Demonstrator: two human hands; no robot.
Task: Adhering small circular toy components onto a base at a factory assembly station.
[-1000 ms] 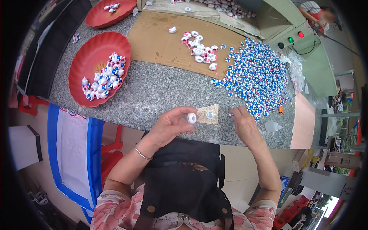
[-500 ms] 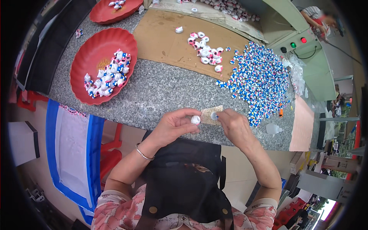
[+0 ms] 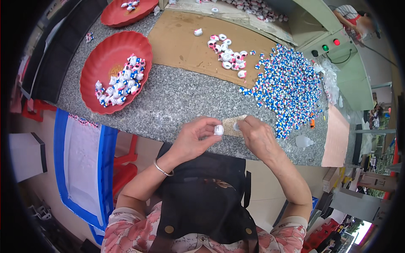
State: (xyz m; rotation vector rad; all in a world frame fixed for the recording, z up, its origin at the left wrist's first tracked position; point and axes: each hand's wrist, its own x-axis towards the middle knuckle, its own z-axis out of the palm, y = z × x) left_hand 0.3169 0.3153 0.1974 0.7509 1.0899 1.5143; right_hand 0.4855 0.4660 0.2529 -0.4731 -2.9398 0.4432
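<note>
My left hand [image 3: 197, 137] is closed, thumb and fingers pinching a small white figurine head [image 3: 218, 130] with dark marks on its side. Just to its right, my right hand [image 3: 258, 135] has its fingers pressed together, and what they hold, if anything, is hidden. Beside those fingertips is a small translucent round piece [image 3: 236, 126], over a speckled beige strip [image 3: 229, 125] on the granite table. White heads with pink parts [image 3: 228, 57] lie loose on a cardboard sheet [image 3: 181, 42]. Right of them spreads a big pile of tiny blue-and-white figurine bodies [image 3: 291, 80].
A red scalloped bowl [image 3: 95, 63] holds several assembled figurines [image 3: 122, 84]; another red bowl [image 3: 116, 14] stands behind. At right are a translucent squeeze bottle [image 3: 303, 141], an orange item [image 3: 312, 123] and a pale pink sheet [image 3: 336, 137]. A green machine housing [image 3: 352, 76] borders the far side.
The white head has turned in my left fingers, so its dark marks now face up. My right fingers have shifted slightly over the strip. The whole view has moved a little.
</note>
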